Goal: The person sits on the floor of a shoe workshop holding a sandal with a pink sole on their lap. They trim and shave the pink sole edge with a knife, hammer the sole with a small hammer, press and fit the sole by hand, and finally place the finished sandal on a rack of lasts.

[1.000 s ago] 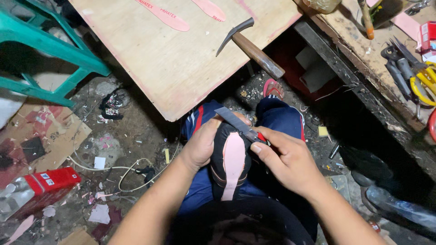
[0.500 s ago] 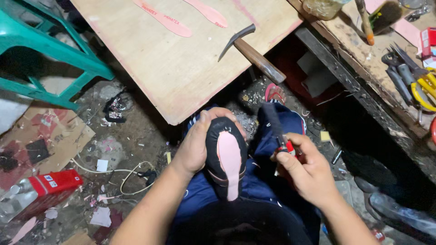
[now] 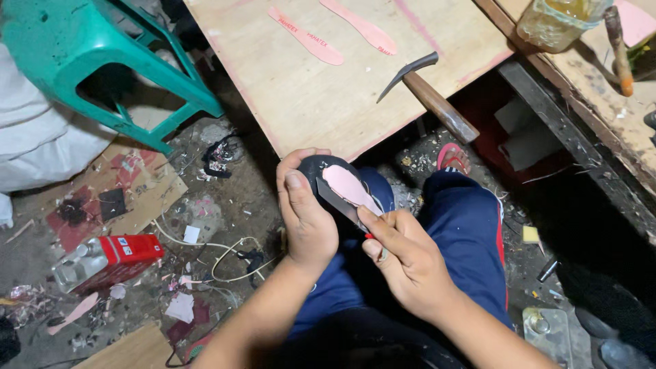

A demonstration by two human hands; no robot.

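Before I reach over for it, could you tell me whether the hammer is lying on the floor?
No, the hammer lies on the wooden board, its handle jutting over the board's edge, above the littered floor.

A small, cluttered shoemaking workshop is showing here. A hammer [image 3: 427, 92] and pink insoles [image 3: 305, 35] are lying on a plywood board [image 3: 328, 102], while scraps are littering the dirt floor [image 3: 205, 225].

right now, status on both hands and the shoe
Left hand grips black shoe, pink insole up. Right hand holds knife against insole edge. Hammer on board, apart.
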